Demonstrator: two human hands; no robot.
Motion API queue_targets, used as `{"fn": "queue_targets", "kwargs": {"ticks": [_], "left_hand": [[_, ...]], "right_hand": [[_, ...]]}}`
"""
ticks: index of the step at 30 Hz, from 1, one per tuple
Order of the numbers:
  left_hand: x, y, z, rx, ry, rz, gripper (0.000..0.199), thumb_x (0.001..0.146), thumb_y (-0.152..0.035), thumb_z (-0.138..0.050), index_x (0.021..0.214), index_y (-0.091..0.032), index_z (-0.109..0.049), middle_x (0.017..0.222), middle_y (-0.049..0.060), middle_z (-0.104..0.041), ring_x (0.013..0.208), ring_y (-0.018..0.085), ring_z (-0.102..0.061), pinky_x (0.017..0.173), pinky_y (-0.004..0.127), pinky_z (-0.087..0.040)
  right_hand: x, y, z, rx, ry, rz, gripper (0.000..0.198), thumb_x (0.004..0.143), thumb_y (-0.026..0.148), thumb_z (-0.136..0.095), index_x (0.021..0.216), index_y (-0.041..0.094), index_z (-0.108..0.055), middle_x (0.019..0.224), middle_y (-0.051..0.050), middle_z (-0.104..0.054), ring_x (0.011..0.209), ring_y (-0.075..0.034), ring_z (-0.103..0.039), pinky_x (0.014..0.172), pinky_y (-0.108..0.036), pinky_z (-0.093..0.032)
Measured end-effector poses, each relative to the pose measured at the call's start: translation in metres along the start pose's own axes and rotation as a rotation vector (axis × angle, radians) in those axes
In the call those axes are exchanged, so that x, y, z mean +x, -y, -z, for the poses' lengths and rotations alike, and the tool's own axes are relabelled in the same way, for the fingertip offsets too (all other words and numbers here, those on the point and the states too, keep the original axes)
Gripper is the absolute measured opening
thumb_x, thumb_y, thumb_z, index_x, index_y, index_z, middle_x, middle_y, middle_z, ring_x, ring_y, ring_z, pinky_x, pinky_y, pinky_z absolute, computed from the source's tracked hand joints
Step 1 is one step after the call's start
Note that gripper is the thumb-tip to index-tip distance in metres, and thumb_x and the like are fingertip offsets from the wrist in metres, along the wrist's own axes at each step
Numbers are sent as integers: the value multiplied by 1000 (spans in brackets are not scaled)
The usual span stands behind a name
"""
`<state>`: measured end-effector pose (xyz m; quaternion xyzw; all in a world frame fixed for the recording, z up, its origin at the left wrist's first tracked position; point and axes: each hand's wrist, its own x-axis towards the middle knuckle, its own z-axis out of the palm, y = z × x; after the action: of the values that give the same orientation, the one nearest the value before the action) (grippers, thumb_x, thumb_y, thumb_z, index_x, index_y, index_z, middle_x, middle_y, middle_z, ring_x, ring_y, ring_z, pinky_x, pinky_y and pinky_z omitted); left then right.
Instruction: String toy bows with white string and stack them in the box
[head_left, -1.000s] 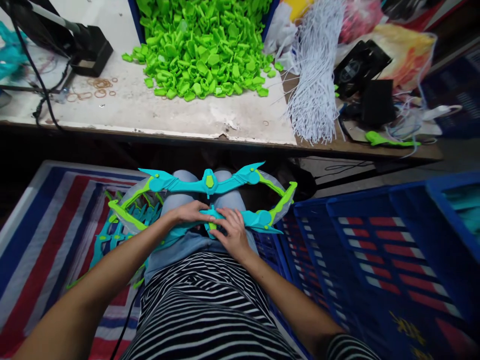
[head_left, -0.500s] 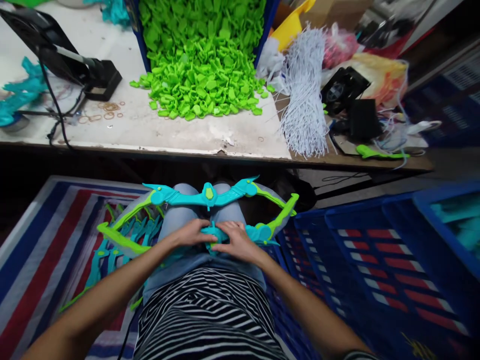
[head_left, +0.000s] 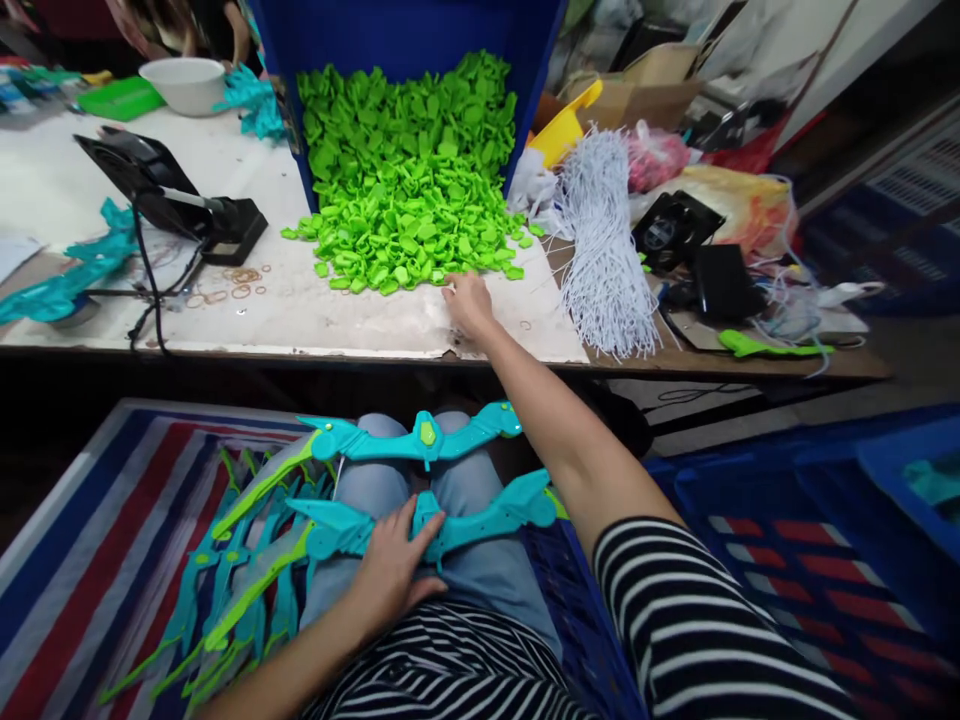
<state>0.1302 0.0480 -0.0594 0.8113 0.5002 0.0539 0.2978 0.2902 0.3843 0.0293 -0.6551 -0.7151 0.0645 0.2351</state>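
Observation:
Two turquoise toy bows with lime-green limbs lie across my lap. The farther toy bow (head_left: 382,443) has a green piece set in its centre; the nearer toy bow (head_left: 480,528) shows a plain turquoise centre. My left hand (head_left: 394,560) grips the nearer bow just left of its middle, the thumb apart from the fingers. My right hand (head_left: 470,305) is stretched out to the table, its fingertips pinched at the front edge of a heap of small green plastic pieces (head_left: 412,225). The piece at those fingertips is partly hidden.
A blue crate (head_left: 420,40) lies tipped behind the heap. On the table are a black fan (head_left: 142,180), rubber bands (head_left: 244,280) and a bundle of white strings (head_left: 604,250). More toy bows (head_left: 232,560) lie at left on striped cloth. Blue crates (head_left: 787,470) stand at right.
My right hand has left the nearer bow and reached forward to the green pieces. The nearer bow has been turned over or swapped, my left hand staying on it. The view has tilted up.

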Motion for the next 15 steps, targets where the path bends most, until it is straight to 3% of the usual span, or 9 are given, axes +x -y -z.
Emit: {"fn": "queue_targets", "kwargs": {"ticks": [3,6,9,11,15], "left_hand": [[5,-5,1,-87,33,59,72,85,-37,-55,148,-23,-22,140,18,-45,123,31,-48,99,48,-39],[14,-13,12,-83,95,143,67,87,-35,-50,147,-21,-24,128,16,-55,114,29,-55,94,44,-42],[21,-17,20,-64,147,191,68,86,-36,-50,148,-23,-24,125,15,-57,107,30,-59,90,42,-44],[23,-14,23,-102,159,224,71,86,-35,-49,149,-20,-21,128,17,-56,107,30,-60,89,40,-45],[30,-4,25,-239,197,281,68,84,-36,-48,145,-14,-27,127,18,-58,112,29,-58,90,37,-44]], "right_hand": [[23,7,-14,8,-26,-81,35,87,24,-51,119,13,-60,114,-18,-58,108,-30,-54,92,-43,-42],[34,12,-20,14,-46,-149,31,83,23,-55,112,13,-63,114,-18,-58,106,-31,-54,89,-42,-43],[30,9,-15,48,-52,-181,26,83,15,-46,103,13,-64,102,-16,-63,96,-28,-57,82,-40,-45],[17,1,-5,6,-73,-109,29,84,12,-40,102,13,-63,96,-15,-64,92,-28,-56,80,-41,-43],[-34,-22,20,-250,-85,206,29,87,10,-36,94,12,-65,97,-18,-61,97,-30,-50,83,-44,-36]]}}
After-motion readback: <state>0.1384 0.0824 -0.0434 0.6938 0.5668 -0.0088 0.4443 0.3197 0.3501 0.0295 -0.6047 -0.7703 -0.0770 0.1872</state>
